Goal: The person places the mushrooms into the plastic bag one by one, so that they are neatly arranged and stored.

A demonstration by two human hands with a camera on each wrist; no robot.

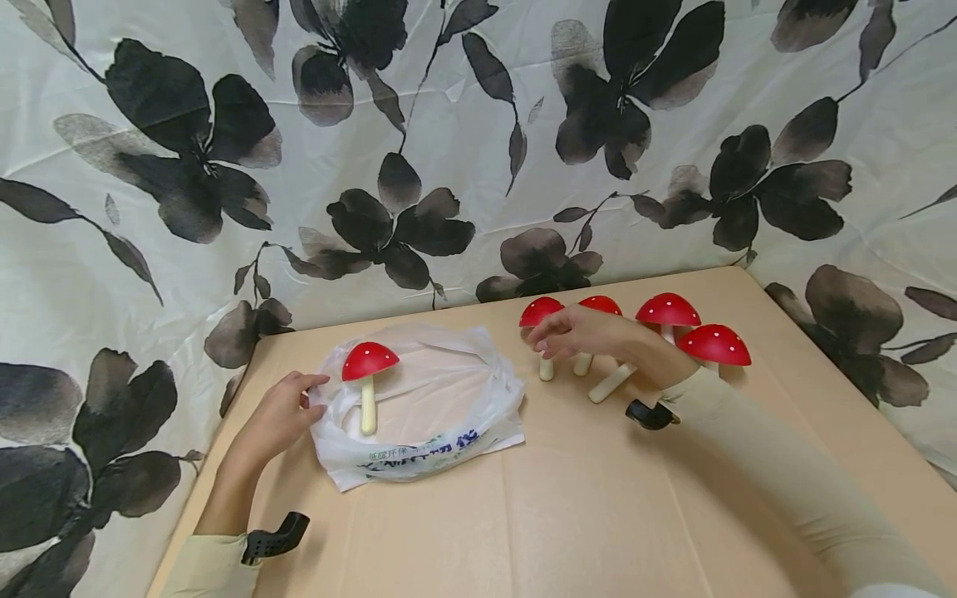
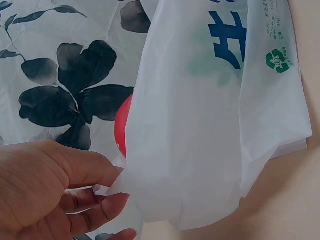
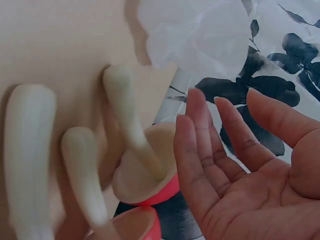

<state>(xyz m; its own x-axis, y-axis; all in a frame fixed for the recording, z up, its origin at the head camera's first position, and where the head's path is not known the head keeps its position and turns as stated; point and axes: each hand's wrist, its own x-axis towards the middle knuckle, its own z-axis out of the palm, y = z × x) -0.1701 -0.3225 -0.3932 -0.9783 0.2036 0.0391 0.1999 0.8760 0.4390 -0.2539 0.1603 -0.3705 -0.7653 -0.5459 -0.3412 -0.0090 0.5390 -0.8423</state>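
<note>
Left hand [image 1: 275,419]: thumb and fingers [image 2: 102,212] pinching the rim of the white plastic bag [image 1: 426,459]. Right hand [image 1: 594,332]: fingers bent, thumb apart, nothing held; next to the leftmost mushroom [image 1: 540,311] of the right-hand group, can't tell if touching. One red-capped mushroom [image 1: 370,365] lies on the bag, near left fingers. Four caps at right, stems toward the wearer, all on the bench [image 1: 576,507]. Floral cloth [image 1: 441,178] behind.
</note>
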